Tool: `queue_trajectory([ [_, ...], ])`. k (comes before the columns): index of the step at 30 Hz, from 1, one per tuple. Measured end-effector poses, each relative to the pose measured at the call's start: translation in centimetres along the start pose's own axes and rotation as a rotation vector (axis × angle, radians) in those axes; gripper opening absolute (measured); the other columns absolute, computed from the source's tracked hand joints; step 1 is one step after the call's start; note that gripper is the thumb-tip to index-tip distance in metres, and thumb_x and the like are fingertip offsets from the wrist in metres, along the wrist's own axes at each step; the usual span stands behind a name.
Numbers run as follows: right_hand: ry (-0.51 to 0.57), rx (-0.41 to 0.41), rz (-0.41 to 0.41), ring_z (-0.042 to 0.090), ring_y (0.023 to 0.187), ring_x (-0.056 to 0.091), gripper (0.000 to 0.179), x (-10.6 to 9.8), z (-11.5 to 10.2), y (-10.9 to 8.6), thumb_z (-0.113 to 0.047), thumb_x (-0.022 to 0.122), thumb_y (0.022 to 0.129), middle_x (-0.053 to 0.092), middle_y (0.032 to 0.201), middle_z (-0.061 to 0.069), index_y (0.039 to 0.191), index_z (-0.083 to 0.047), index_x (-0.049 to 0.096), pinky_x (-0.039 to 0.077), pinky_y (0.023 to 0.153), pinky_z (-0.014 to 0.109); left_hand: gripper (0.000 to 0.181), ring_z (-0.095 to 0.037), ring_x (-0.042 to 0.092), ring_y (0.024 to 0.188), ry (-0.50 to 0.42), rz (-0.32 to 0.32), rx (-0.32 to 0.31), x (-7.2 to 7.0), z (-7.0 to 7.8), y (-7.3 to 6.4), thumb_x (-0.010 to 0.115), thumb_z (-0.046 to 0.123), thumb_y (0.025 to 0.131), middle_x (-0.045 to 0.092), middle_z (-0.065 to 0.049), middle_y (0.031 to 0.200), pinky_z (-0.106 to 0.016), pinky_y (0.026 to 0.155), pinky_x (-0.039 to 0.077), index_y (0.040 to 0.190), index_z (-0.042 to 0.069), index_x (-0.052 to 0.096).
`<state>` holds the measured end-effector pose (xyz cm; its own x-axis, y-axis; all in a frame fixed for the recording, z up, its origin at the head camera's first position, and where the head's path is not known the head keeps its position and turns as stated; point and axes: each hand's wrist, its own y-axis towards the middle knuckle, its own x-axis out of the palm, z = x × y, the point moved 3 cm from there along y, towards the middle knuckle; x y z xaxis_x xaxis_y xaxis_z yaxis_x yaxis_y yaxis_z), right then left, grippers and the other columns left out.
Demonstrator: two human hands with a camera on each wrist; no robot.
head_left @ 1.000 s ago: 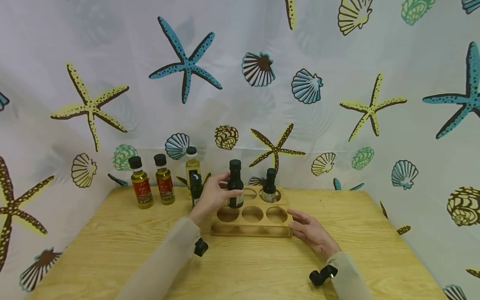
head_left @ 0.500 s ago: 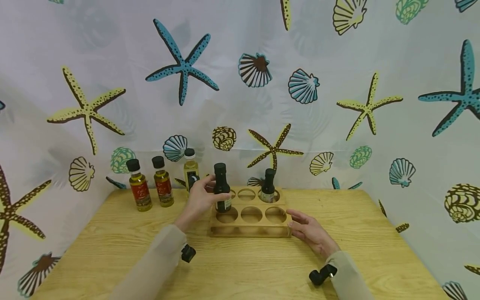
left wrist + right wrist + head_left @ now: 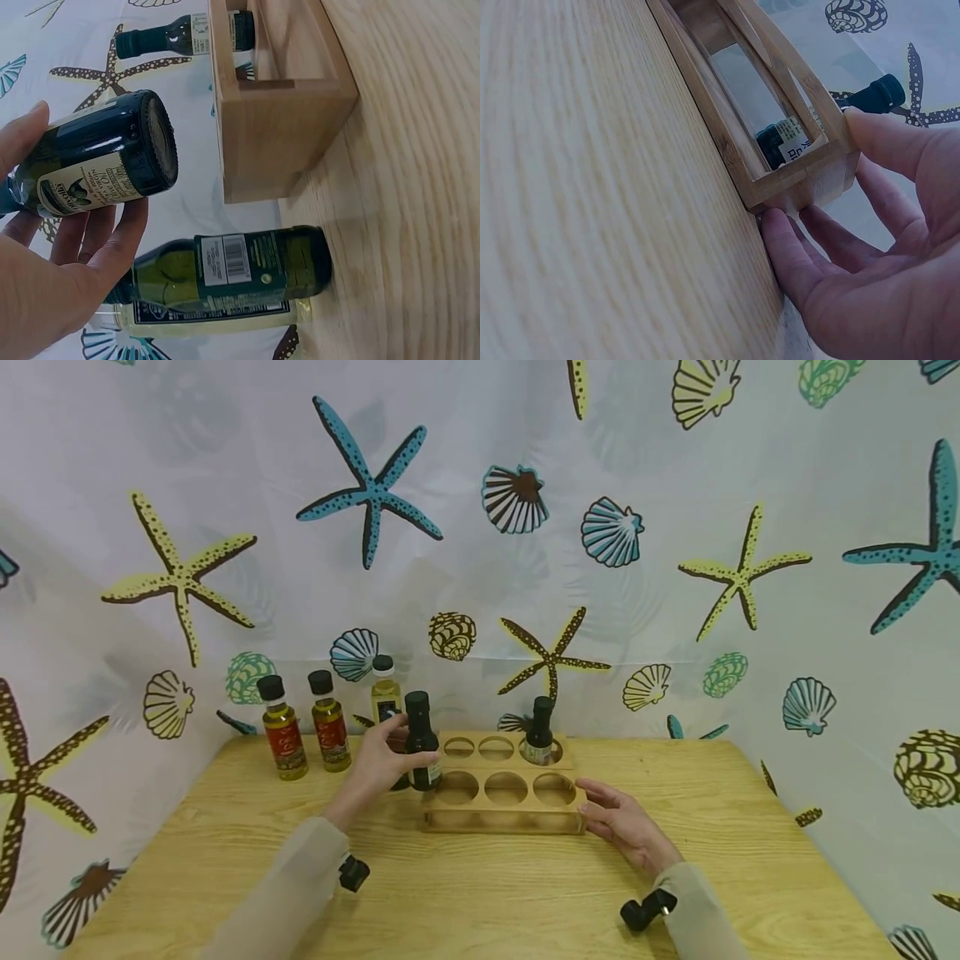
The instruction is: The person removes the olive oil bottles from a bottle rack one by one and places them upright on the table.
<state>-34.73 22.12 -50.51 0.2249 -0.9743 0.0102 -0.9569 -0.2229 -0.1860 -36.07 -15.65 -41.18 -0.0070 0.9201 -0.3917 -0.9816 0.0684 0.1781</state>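
Note:
My left hand grips a small dark green olive oil bottle between thumb and fingers, upright at the left end of a wooden bottle rack. In the left wrist view the bottle's base shows, off the table and apart from the rack. Behind it there stands another green bottle with a barcode label, mostly hidden in the head view. My right hand holds the rack's right end, thumb and fingers against the wood. A dark bottle stands in the back right hole.
Two oil bottles with red labels, one farther left and one beside it, stand at the table's back left. A taller pale oil bottle stands near the rack. A patterned curtain hangs behind the wooden table.
My left hand has carried the dark bottle leftward and lower, from above the rack's holes to beside its left end. The right hand and the rack have stayed in place.

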Motion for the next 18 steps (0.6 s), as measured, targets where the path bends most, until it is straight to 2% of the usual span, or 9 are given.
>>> queue_trajectory([
  [12,-0.003,-0.007,-0.013,0.018,0.124,0.054,0.058,-0.1,-0.1,-0.2,-0.016,0.063,0.097,0.024,0.159,0.019,0.15,-0.013,0.041,0.043,0.109,0.044,0.075,-0.031,0.057,0.104,0.082,0.02,-0.016,-1.7,-1.3,-0.1,0.084,0.038,0.077,0.057,-0.015,0.116,-0.039,0.08,0.054,0.14,0.014,0.052],
  [18,0.005,-0.007,-0.022,0.017,0.123,0.055,0.058,-0.1,-0.1,-0.2,-0.016,0.063,0.096,0.025,0.159,0.019,0.15,-0.013,0.041,0.045,0.106,0.042,0.089,-0.034,0.055,0.115,0.11,0.017,-0.028,-2.8,-2.1,-0.3,0.084,0.043,0.076,0.055,-0.017,0.126,-0.045,0.088,0.053,0.148,0.01,0.044],
])
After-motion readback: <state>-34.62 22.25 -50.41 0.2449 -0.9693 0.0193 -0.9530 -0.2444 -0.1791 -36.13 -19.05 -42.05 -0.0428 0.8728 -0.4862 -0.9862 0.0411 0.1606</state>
